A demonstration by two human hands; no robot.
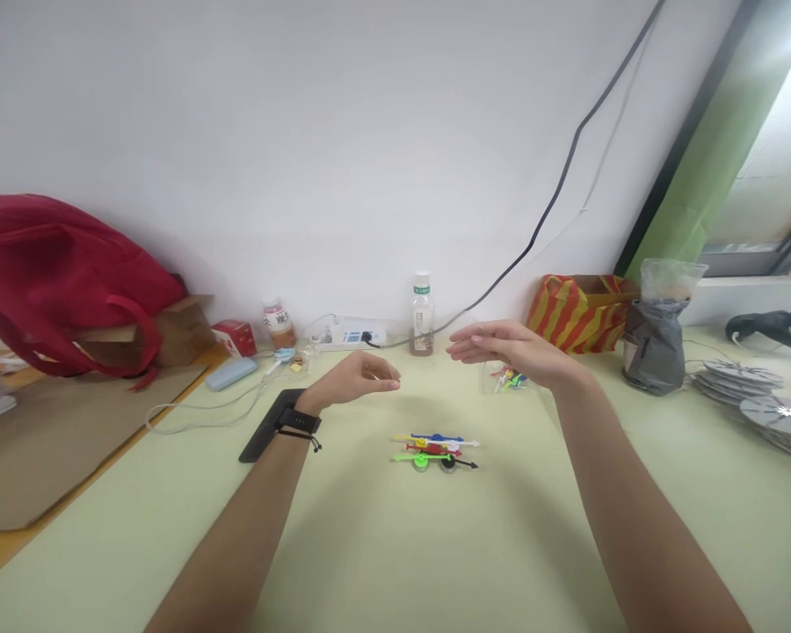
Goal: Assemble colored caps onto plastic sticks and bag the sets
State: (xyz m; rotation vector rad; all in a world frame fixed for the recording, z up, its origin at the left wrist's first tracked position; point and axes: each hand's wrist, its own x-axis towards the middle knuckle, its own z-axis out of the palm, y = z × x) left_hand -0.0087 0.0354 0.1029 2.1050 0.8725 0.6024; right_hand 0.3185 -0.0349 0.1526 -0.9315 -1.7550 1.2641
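Observation:
My left hand [352, 380], with a black watch [301, 420] on the wrist, hovers over the table with loosely bent fingers and thumb stretched out; nothing shows in it. Opposite it, my right hand [504, 347] is raised with fingers extended, holding nothing. Below and between both hands lies a small pile of coloured plastic arrow spinners [428, 458], in yellow, blue, white, red, green and black. Neither hand touches them. A clear bag [511, 380] with more small coloured pieces lies behind, partly covered by my right hand and wrist.
A bottle [423, 321] stands near the wall beside a power strip [349, 334]. Left are a dark phone-like slab [273, 426], a blue case [231, 374] and a red backpack [66, 272]. Right are a striped bag [576, 316], a grey bag [656, 347] and stacked discs [781, 418].

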